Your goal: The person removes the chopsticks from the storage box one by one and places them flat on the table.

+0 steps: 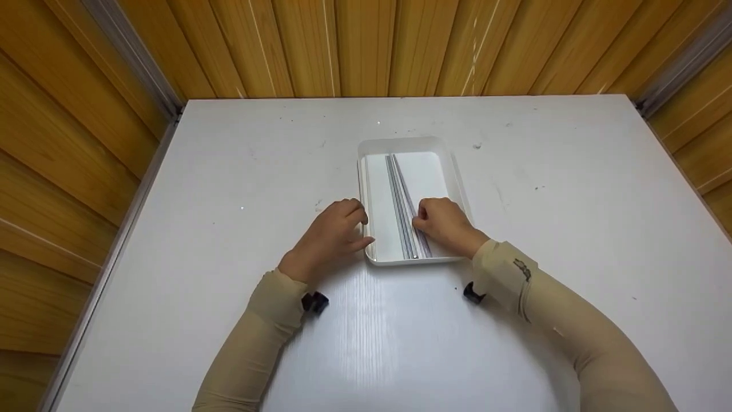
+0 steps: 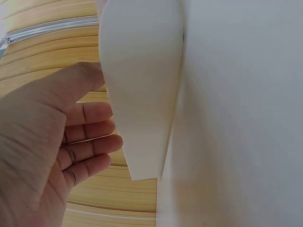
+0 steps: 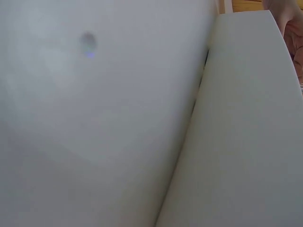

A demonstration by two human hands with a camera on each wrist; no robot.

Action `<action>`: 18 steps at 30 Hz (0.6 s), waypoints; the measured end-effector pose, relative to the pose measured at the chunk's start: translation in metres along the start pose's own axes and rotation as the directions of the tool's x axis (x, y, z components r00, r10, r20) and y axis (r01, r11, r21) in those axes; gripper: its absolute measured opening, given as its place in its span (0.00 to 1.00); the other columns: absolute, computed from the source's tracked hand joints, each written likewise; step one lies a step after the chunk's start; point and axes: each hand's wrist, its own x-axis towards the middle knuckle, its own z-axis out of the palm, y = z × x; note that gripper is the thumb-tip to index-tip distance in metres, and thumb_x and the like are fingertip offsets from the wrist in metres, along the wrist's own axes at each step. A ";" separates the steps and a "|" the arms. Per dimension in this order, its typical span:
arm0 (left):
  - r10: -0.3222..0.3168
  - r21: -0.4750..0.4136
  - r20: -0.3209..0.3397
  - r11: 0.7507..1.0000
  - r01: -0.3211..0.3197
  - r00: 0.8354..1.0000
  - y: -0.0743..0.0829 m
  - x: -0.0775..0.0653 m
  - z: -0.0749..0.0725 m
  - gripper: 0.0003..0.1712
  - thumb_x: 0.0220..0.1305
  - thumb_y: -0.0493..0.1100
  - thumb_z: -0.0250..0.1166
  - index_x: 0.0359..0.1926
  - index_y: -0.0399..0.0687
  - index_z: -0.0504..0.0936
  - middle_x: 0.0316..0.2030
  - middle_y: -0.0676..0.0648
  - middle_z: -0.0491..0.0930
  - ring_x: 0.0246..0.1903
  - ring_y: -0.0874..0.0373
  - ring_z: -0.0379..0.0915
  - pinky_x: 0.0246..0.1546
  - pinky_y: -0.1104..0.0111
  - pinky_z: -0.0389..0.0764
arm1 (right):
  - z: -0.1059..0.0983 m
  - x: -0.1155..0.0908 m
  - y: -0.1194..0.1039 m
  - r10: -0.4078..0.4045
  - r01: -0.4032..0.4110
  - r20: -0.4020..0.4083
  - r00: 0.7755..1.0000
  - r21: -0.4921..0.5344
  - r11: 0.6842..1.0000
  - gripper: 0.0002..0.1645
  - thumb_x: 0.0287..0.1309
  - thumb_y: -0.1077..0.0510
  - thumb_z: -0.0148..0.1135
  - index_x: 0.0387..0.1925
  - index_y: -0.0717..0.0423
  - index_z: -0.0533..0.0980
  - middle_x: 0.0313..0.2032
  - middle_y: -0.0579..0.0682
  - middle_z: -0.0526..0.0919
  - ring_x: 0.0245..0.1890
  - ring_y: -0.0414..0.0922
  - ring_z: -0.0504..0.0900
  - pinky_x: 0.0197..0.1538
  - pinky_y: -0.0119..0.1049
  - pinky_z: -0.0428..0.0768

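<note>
A white rectangular tray (image 1: 452, 177) holds several long thin sticks (image 1: 397, 197), grey and purplish, lying lengthwise near its middle. Over the tray's right part, my right hand (image 1: 446, 220) has curled fingers and appears to pinch a purplish stick (image 1: 405, 183); its fingertips partly hide the grip. My left hand (image 1: 334, 232) is at the left rim, fingers loosely bent and thumb reaching over the edge. The left wrist view shows its fingertips (image 2: 113, 143) against the tray's edge (image 2: 142, 94). In the right wrist view the tray's side wall (image 3: 241, 118) fills the right part.
The tray stands on a white table (image 1: 274, 149) with small marks and specks. Wood-patterned panels (image 1: 366, 46) enclose the back and sides, with metal corner posts (image 1: 134, 54). Black wrist cameras (image 1: 315, 302) sit under both beige sleeves (image 1: 251, 332).
</note>
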 end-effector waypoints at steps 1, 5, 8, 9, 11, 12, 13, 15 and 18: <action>0.000 -0.003 -0.001 1.000 0.000 1.000 0.000 0.000 0.000 0.17 0.51 0.44 0.74 0.35 0.39 0.77 0.37 0.46 0.77 0.37 0.52 0.72 0.43 0.64 0.76 | 0.000 0.000 0.000 0.002 -0.002 0.003 1.000 -0.004 1.000 0.09 0.56 0.57 0.56 0.25 0.59 0.74 0.24 0.51 0.78 0.28 0.45 0.71 0.35 0.38 0.71; -0.009 -0.006 0.010 1.000 0.010 1.000 -0.001 0.000 0.000 0.17 0.52 0.45 0.73 0.36 0.39 0.77 0.38 0.46 0.77 0.37 0.53 0.73 0.44 0.64 0.77 | -0.001 0.001 -0.002 0.010 -0.009 0.022 1.000 -0.033 0.999 0.10 0.56 0.56 0.56 0.26 0.59 0.75 0.26 0.52 0.80 0.28 0.46 0.72 0.36 0.40 0.74; -0.028 -0.011 0.028 1.000 0.029 0.999 -0.001 0.001 -0.001 0.17 0.54 0.46 0.72 0.36 0.39 0.77 0.38 0.46 0.77 0.38 0.53 0.73 0.44 0.64 0.77 | -0.001 0.002 -0.003 0.011 -0.010 0.032 0.999 -0.054 0.999 0.10 0.56 0.56 0.56 0.27 0.60 0.75 0.27 0.53 0.80 0.28 0.46 0.73 0.36 0.40 0.75; -0.034 -0.014 0.032 0.999 0.034 0.999 0.000 0.001 -0.002 0.17 0.54 0.46 0.72 0.37 0.39 0.77 0.39 0.46 0.77 0.38 0.53 0.73 0.44 0.64 0.77 | -0.001 0.002 -0.004 0.013 -0.011 0.033 0.999 -0.056 0.998 0.10 0.56 0.56 0.56 0.26 0.60 0.75 0.26 0.53 0.80 0.28 0.46 0.73 0.35 0.40 0.75; -0.042 -0.019 0.039 0.999 0.043 0.998 0.000 0.001 -0.002 0.17 0.54 0.46 0.72 0.37 0.40 0.77 0.39 0.47 0.77 0.38 0.53 0.73 0.44 0.64 0.77 | -0.001 0.002 -0.004 0.017 -0.015 0.035 0.999 -0.053 0.998 0.10 0.56 0.56 0.56 0.26 0.60 0.74 0.25 0.52 0.79 0.27 0.46 0.73 0.34 0.39 0.74; -0.045 -0.017 0.042 0.999 0.045 0.998 0.000 0.001 -0.002 0.17 0.54 0.46 0.72 0.37 0.40 0.77 0.39 0.47 0.77 0.38 0.53 0.73 0.45 0.64 0.77 | -0.001 0.002 -0.004 0.020 -0.018 0.036 0.999 -0.051 0.999 0.10 0.56 0.56 0.57 0.25 0.59 0.74 0.25 0.51 0.78 0.27 0.46 0.72 0.33 0.38 0.73; -0.045 -0.015 0.042 0.999 0.045 0.998 0.000 0.001 -0.001 0.17 0.54 0.46 0.72 0.37 0.40 0.77 0.39 0.47 0.77 0.38 0.53 0.73 0.45 0.64 0.77 | -0.001 0.002 -0.004 0.020 -0.018 0.038 0.999 -0.054 0.998 0.10 0.55 0.56 0.57 0.25 0.59 0.73 0.24 0.50 0.77 0.26 0.45 0.72 0.33 0.37 0.72; -0.042 -0.007 0.043 0.999 0.043 0.998 0.000 0.000 -0.001 0.17 0.54 0.46 0.72 0.37 0.40 0.78 0.39 0.47 0.77 0.38 0.53 0.73 0.45 0.65 0.77 | -0.001 0.003 -0.003 0.021 -0.019 0.040 0.999 -0.050 0.999 0.10 0.54 0.56 0.56 0.24 0.59 0.73 0.23 0.49 0.76 0.26 0.45 0.71 0.32 0.36 0.71; -0.039 -0.001 0.041 0.999 0.039 0.998 0.000 -0.001 0.000 0.17 0.54 0.46 0.72 0.37 0.40 0.77 0.39 0.47 0.77 0.38 0.54 0.73 0.45 0.65 0.77 | 0.000 0.002 -0.002 0.021 -0.019 0.047 0.999 -0.046 0.999 0.10 0.53 0.56 0.56 0.23 0.58 0.72 0.23 0.48 0.74 0.26 0.45 0.70 0.32 0.35 0.70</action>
